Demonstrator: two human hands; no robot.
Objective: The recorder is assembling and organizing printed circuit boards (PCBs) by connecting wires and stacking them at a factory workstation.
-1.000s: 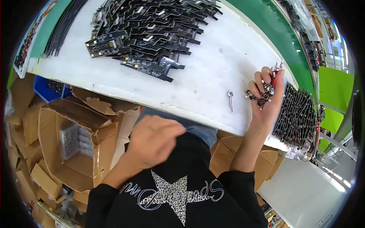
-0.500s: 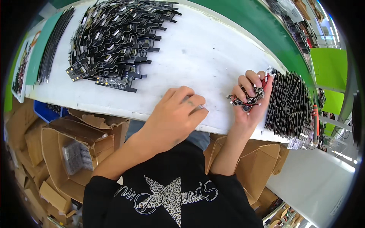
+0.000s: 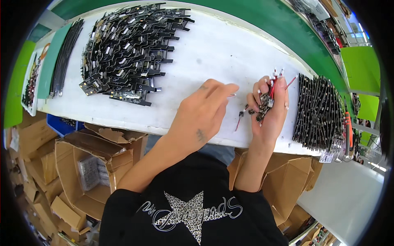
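Note:
In my right hand (image 3: 271, 106) is a bunch of small black parts with red wires (image 3: 272, 87), their white-tipped ends sticking up past the fingers. One such wired part (image 3: 241, 115) hangs loose beside that hand, its wire pointing down. My left hand (image 3: 207, 106) is over the white table, fingers pinched together. A tiny pale tip shows at its fingertips, too small to name. Left of it lies a large spread of overlapping black circuit boards (image 3: 127, 53). Close to my right hand is a dense stack of thin black strips (image 3: 318, 112).
A white tray of small parts (image 3: 29, 88) and long black strips (image 3: 67, 57) are at the far left. Orange-handled pliers (image 3: 348, 131) lie at the right end. Below the table edge stand a blue bin (image 3: 57, 125) and open cardboard boxes (image 3: 67, 164), (image 3: 287, 180).
My left hand has moved right and up, nearer my right hand, its fingers now pinched. The bunch has shifted in my right hand, so more red wires stick out. The view has shifted slightly.

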